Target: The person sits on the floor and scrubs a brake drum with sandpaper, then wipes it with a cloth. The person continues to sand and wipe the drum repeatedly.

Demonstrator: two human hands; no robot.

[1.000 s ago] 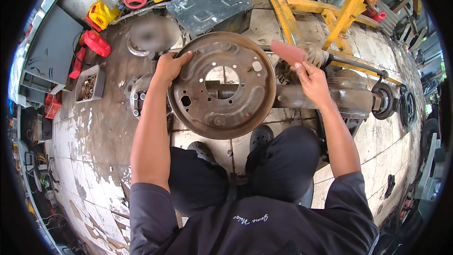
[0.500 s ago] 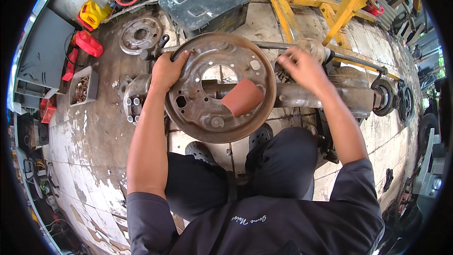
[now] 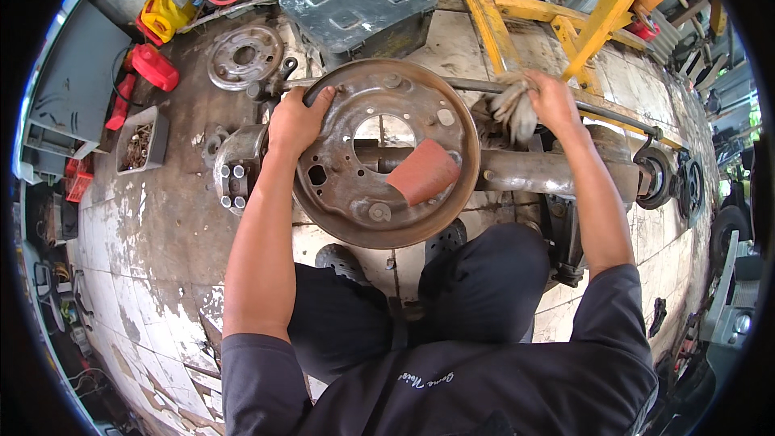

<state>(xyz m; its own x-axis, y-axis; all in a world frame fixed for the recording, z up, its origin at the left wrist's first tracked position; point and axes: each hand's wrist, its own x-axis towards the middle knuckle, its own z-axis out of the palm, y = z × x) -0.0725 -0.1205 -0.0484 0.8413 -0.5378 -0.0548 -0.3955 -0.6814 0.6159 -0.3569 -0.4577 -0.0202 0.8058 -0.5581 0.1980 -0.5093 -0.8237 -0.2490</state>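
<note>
A round, rusty brake backing plate (image 3: 335, 133) stands in front of me, tilted so its face shows. My left hand (image 3: 297, 121) grips its upper left rim, thumb on the face and fingers hidden behind. A curled piece of reddish-brown sandpaper (image 3: 423, 173) rests on the plate, right of its centre hole. Beyond the plate's right edge, my right hand (image 3: 554, 103) is closed on a crumpled grey rag (image 3: 513, 109), which hangs above the axle housing (image 3: 549, 169).
A second round plate (image 3: 245, 56) lies on the floor at the far left, near a bin of small parts (image 3: 142, 141). Behind the work stands a dark lidded box (image 3: 359, 4). A yellow metal frame (image 3: 488, 20) rises at the far right. A long rod (image 3: 597, 105) runs behind the housing.
My right hand has moved up and to the right, and the rag now hangs plainly from it. My left hand still grips the backing plate; the sandpaper stays on it.
</note>
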